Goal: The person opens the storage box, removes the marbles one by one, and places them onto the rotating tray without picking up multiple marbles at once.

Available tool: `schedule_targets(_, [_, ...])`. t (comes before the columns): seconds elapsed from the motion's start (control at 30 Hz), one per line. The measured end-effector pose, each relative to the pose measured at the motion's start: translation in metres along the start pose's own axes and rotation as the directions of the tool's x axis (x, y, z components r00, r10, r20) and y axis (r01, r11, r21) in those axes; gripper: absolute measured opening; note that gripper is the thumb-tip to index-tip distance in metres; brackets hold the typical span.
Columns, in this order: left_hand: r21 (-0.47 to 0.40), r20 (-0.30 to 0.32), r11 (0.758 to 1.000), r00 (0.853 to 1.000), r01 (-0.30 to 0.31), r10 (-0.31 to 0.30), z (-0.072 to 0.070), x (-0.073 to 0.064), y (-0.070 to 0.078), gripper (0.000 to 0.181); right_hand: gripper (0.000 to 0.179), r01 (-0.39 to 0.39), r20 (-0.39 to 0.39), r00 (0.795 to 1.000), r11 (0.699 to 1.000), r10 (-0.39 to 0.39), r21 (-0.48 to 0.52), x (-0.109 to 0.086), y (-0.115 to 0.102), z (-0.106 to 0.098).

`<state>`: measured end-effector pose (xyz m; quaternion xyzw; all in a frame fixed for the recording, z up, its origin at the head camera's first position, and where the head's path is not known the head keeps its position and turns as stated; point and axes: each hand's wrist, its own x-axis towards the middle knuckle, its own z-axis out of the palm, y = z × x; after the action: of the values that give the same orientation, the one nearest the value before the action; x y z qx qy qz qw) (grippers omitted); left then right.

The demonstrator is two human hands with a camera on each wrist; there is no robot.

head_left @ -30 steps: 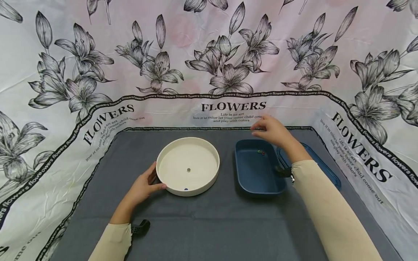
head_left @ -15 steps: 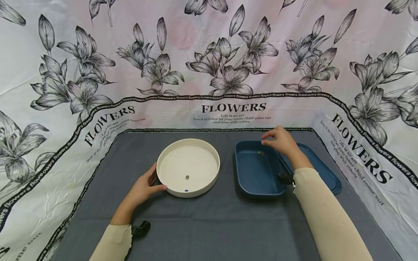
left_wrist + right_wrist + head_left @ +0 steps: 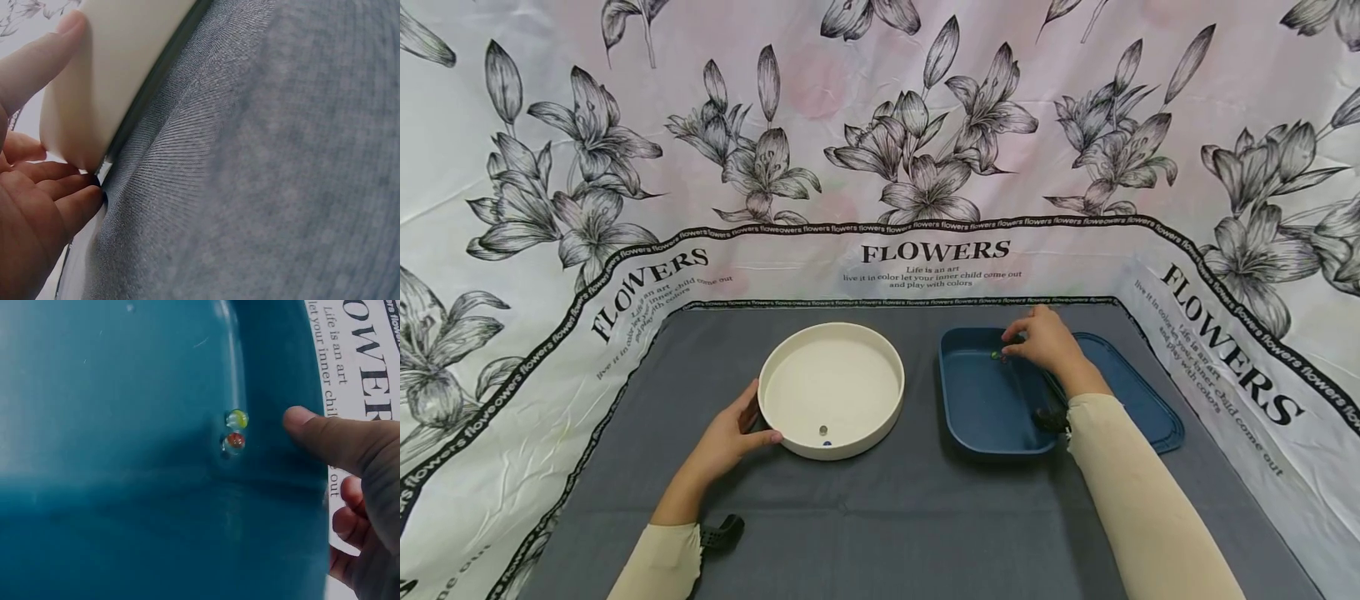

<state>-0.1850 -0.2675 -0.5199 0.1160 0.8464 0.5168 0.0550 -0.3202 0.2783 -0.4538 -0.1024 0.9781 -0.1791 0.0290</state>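
My left hand (image 3: pixel 726 442) grips the left side of a cream round tray (image 3: pixel 835 367). In the left wrist view the thumb (image 3: pixel 44 59) presses the tray's outer wall, and the other fingers curl at its lower edge. Near the tray's front wall lie a greyish marble (image 3: pixel 823 430) and a blue marble (image 3: pixel 827 443). Over the far right corner of a blue rectangular box (image 3: pixel 988 408) is my right hand (image 3: pixel 1048 346), thumb and fingers apart. Just off its thumb tip, a yellow-streaked marble (image 3: pixel 237 419) and a red marble (image 3: pixel 235 441) sit side by side on the box floor.
A blue lid (image 3: pixel 1131 392) lies right of the box, partly behind the right forearm. Grey cloth (image 3: pixel 880 533) covers the table, bordered by a white floral sheet (image 3: pixel 925 100) rising at the back and sides.
My right hand has come down from beyond the box's far edge to its corner, close to the marbles. Inside the tray the greyish marble has rolled forward beside the blue one.
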Motion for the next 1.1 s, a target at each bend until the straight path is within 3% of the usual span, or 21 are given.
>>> schedule_targets(0.17, [-0.002, 0.002, 1.0, 1.0, -0.006, 0.006, 0.0, 0.0, 0.0, 0.116, 0.028, 0.02, 0.026, 1.0, 0.995, -0.017, -0.094, 0.0, 0.001, 0.002])
schedule_targets(0.4, [-0.011, 0.001, 1.0, 1.0, -0.006, 0.006, 0.0, 0.001, -0.001, 0.115, 0.027, 0.038, 0.028, 0.999, 0.989, -0.034, -0.14, 0.004, 0.005, 0.01])
schedule_targets(1.1, [-0.031, 0.0, 0.999, 1.0, -0.018, 0.018, 0.0, 0.0, -0.008, 0.115, 0.012, 0.017, 0.074, 0.997, 0.986, -0.005, -0.168, 0.006, -0.006, 0.019])
